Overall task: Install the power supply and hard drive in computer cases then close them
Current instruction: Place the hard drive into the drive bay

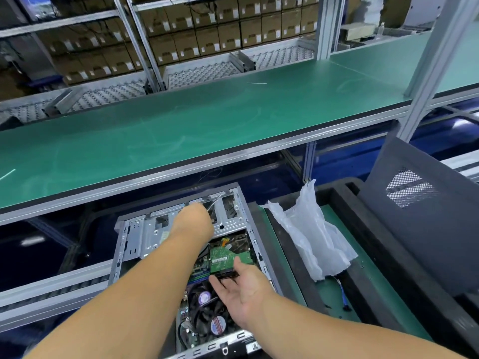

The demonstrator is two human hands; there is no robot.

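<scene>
Green circuit board faces up on the hard drive, which sits tilted inside the open computer case, just below the metal drive cage at the case's far end. Right hand is palm up, fingers spread, fingertips under or against the drive's near edge; not gripping. Left hand reaches over the drive cage, seemingly holding a thin metal tool or rod; its fingers are hidden, so grip cannot be told. CPU fan lies near the right wrist. Plastic bag lies right of the case; dark side panel leans further right. Judgement: drive is being seated in its bay. Do it well by keeping the drive level, supporting it from below, aligning screw holes before fastening, and avoiding the board face.
</scene>
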